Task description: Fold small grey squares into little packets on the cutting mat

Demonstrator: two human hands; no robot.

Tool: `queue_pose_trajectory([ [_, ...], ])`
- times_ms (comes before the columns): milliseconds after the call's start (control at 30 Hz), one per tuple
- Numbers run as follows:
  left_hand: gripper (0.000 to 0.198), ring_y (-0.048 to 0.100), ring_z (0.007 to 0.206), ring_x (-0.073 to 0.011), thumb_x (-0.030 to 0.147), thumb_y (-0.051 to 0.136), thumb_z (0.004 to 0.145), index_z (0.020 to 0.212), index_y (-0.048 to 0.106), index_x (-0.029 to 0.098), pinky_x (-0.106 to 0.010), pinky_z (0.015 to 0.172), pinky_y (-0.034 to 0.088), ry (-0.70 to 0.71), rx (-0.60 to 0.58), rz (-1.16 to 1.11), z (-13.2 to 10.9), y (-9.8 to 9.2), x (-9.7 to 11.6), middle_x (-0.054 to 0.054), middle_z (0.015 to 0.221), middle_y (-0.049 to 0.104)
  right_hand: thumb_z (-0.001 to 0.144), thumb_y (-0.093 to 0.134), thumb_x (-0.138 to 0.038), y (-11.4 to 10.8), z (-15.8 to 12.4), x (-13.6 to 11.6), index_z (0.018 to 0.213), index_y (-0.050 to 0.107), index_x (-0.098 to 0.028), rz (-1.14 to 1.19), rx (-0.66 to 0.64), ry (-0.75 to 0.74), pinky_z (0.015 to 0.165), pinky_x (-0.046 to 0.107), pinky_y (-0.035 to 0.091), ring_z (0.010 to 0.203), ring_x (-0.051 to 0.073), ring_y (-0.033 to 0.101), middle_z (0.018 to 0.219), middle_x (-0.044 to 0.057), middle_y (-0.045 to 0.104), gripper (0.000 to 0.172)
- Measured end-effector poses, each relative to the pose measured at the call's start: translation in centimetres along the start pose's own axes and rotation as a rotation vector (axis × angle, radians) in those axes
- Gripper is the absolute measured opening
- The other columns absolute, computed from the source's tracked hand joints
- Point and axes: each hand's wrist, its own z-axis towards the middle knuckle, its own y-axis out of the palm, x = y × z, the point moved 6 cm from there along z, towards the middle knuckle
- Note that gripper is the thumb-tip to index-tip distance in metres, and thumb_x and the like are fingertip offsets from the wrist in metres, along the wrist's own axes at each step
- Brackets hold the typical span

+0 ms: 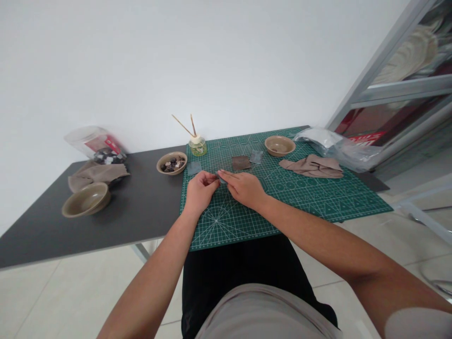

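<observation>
My left hand and my right hand meet over the green cutting mat. Both pinch a small grey-blue square piece between their fingertips, just above the mat. A brown square tile and a grey tile lie on the mat just beyond my hands. Another grey tile lies at the mat's left edge. A tan bowl of small dark and light pieces stands to the left of the mat.
A reed diffuser bottle stands at the back. An empty tan bowl, a beige cloth and a plastic bag sit at the right. On the dark table at the left are another bowl, a cloth and a tipped jar.
</observation>
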Motion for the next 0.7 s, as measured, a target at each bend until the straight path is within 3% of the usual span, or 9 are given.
queue_pose_trajectory([
  [133, 0.009, 0.053, 0.057, -0.0102, 0.020, 0.066, 0.069, 0.072, 0.057, 0.019, -0.023, 0.057, 0.040, 0.049, -0.011, 0.052, 0.28, -0.02, -0.24, 0.005, 0.062, 0.060, 0.096, 0.041, -0.015, 0.13, 0.10, -0.48, 0.143, 0.049, -0.020, -0.013, -0.012, -0.074, 0.091, 0.036, 0.051, 0.108, 0.020, 0.067, 0.145, 0.005, 0.052, 0.048],
  [367, 0.017, 0.058, 0.062, -0.0127, 0.028, 0.070, 0.070, 0.080, 0.059, 0.019, -0.025, 0.060, 0.043, 0.000, -0.020, 0.034, 0.28, 0.09, -0.53, 0.003, 0.068, 0.065, 0.095, 0.042, -0.014, 0.02, 0.10, 0.09, 0.141, 0.051, -0.017, -0.022, -0.016, 0.018, 0.091, 0.036, 0.051, 0.109, 0.021, 0.067, 0.138, 0.007, 0.059, 0.047],
  [533, 0.008, 0.052, 0.058, -0.0104, 0.020, 0.064, 0.071, 0.072, 0.055, 0.019, -0.023, 0.058, 0.040, 0.069, -0.018, 0.105, 0.18, 0.03, 0.05, 0.005, 0.063, 0.058, 0.095, 0.041, -0.014, 0.01, 0.06, -0.60, 0.141, 0.051, -0.019, -0.015, -0.017, -0.076, 0.091, 0.037, 0.050, 0.109, 0.021, 0.066, 0.144, 0.005, 0.054, 0.047],
  [700, 0.012, 0.057, 0.062, -0.0121, 0.026, 0.067, 0.071, 0.078, 0.059, 0.019, -0.025, 0.060, 0.042, 0.045, -0.020, 0.029, 0.32, 0.10, -0.48, 0.003, 0.067, 0.063, 0.096, 0.041, -0.015, -0.08, 0.10, -0.26, 0.140, 0.052, -0.016, -0.020, -0.002, -0.022, 0.093, 0.037, 0.049, 0.108, 0.021, 0.066, 0.139, 0.007, 0.058, 0.046],
])
